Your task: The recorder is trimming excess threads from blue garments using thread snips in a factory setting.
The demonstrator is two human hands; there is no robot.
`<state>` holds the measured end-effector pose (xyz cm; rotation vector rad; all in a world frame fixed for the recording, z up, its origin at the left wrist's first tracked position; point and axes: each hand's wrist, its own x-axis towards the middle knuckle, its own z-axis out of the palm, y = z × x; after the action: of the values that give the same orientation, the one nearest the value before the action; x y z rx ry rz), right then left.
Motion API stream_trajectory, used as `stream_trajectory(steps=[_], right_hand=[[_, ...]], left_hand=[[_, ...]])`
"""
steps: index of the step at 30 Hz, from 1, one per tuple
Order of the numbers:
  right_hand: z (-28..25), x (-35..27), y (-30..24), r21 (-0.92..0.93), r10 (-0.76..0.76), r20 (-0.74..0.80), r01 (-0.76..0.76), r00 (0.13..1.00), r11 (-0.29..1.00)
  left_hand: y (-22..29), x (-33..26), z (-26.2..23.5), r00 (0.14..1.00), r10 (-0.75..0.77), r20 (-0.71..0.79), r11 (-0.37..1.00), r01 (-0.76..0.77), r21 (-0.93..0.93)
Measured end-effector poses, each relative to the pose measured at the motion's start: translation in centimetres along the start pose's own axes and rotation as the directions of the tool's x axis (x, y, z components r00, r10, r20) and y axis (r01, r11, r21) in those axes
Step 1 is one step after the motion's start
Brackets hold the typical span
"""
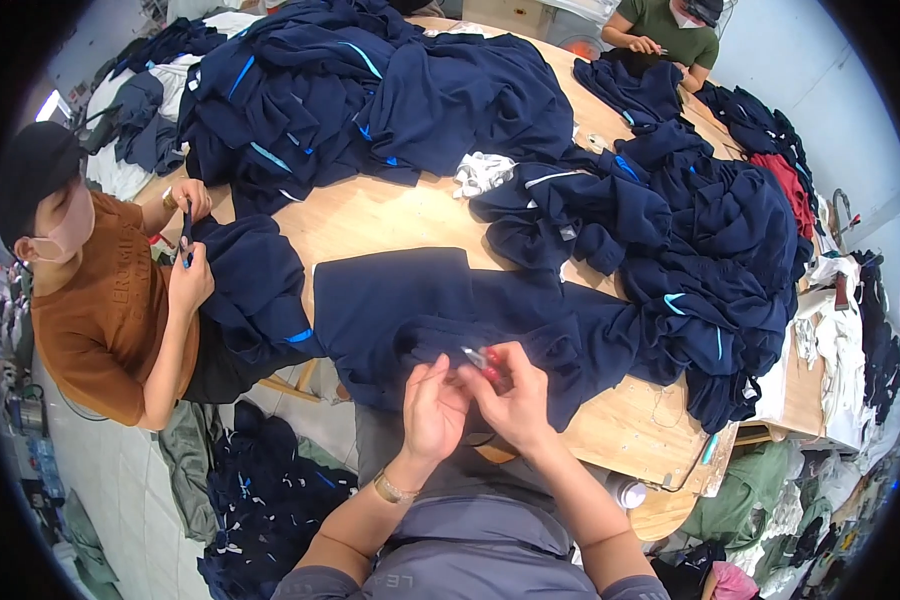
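Observation:
My right hand (pixel 515 398) is closed round small red-handled thread snips (pixel 487 364), whose metal tips point up and left. Close beside it, my left hand (pixel 436 410) has its fingers drawn together toward the thumb, near the right fingertips. What the left fingers pinch, if anything, is too small to make out. Beneath and beyond both hands, a navy blue garment (pixel 390 295) lies spread over the near table edge, with bunched folds just behind the snips.
Navy garments form a large heap (pixel 310 100) at the far left and another heap (pixel 710 230) on the right of the wooden table (pixel 370 215). A white crumpled cloth (pixel 483 174) lies between. One co-worker (pixel 105 300) trims at left; another (pixel 670 40) works at far right.

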<state>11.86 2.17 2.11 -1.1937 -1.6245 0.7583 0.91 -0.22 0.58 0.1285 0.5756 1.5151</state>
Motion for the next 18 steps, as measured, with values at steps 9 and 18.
stream_trajectory(steps=[9, 18], right_hand=[[-0.4, -3.5, -1.1, 0.192, -0.353, 0.308, 0.306, 0.883, 0.933], [-2.4, -1.5, 1.1, -0.244, -0.15, 0.038, 0.155, 0.988, 0.957]], left_hand=[[1.2, 0.7, 2.0, 0.998, -0.018, -0.058, 1.0, 0.017, -0.023], [1.5, 0.8, 1.2, 0.999, -0.045, -0.001, 0.992, 0.044, 0.121]])
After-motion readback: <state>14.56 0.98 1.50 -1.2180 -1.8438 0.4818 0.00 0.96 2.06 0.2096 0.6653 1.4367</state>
